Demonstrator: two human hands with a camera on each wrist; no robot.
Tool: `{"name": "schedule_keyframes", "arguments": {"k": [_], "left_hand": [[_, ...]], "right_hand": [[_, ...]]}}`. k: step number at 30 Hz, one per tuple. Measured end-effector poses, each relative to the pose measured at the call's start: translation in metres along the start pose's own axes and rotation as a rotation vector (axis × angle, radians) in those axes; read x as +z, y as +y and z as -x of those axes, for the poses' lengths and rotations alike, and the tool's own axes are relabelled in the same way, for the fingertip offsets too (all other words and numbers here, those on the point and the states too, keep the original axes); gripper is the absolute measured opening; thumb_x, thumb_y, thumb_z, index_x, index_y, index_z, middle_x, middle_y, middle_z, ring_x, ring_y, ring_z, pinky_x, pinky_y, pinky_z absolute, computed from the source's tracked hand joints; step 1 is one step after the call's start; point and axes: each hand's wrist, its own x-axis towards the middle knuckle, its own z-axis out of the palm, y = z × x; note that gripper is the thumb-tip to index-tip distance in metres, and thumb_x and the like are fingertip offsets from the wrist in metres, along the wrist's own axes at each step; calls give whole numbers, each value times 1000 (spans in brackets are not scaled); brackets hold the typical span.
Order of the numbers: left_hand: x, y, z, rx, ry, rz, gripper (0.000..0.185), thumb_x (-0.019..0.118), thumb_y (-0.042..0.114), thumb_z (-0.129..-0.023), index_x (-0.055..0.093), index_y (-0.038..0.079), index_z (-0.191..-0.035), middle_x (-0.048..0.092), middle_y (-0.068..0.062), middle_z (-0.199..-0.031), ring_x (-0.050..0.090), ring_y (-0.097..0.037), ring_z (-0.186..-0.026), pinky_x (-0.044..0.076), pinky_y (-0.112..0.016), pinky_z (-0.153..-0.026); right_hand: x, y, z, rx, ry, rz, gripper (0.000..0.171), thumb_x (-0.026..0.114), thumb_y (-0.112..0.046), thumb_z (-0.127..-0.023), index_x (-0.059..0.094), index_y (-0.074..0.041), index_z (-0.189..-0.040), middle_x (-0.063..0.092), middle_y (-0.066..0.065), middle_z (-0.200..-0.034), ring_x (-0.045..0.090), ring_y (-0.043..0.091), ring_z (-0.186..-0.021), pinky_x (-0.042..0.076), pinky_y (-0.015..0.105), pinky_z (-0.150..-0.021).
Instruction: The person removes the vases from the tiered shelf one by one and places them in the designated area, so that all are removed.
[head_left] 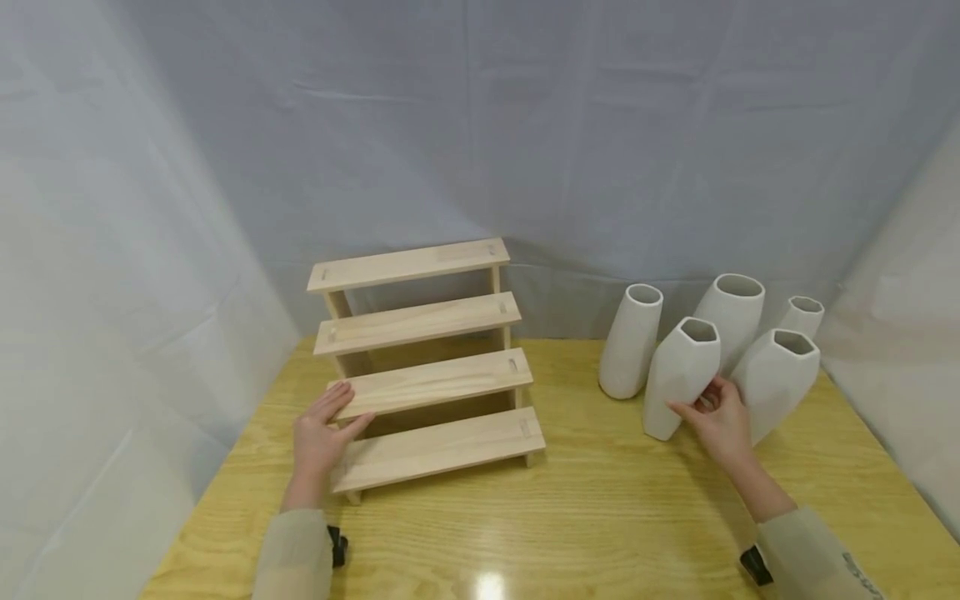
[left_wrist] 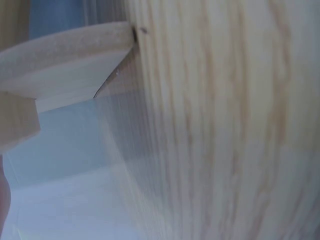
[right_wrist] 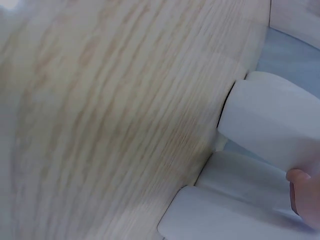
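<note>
On the yellow wooden table (head_left: pixel 600 517), the left hand (head_left: pixel 321 437) rests with fingers spread flat on the second step of the pale four-tier wooden riser (head_left: pixel 427 367). The right hand (head_left: pixel 722 421) curls its grip round the faceted white ceramic vase (head_left: pixel 678 379), standing upright among four other white vases (head_left: pixel 738 312) to the right.
</note>
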Motion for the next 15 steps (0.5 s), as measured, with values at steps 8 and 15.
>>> {"name": "schedule_keyframes", "arguments": {"k": [8,15], "left_hand": [[0,1,-1,1,7,3,48,80,8,-61,62,-5,-103,58,-14,-112,49,-30,-110,34,-27,-98],[1,0,0,26,6,-2,48,81,9,-60,63,-5,-102,58,-15,-112,50,-29,-109,34,-21,-97]], "right_hand": [[-1,38,-10,-71,-7,-4,74,76,-15,-69,30,7,-123,44,16,-112,48,6,-96,45,10,-76],[0,57,-14,-88,-1,-39,80,77,-21,-68,27,5,-125,42,17,-115,47,13,-100,45,11,-78]]}}
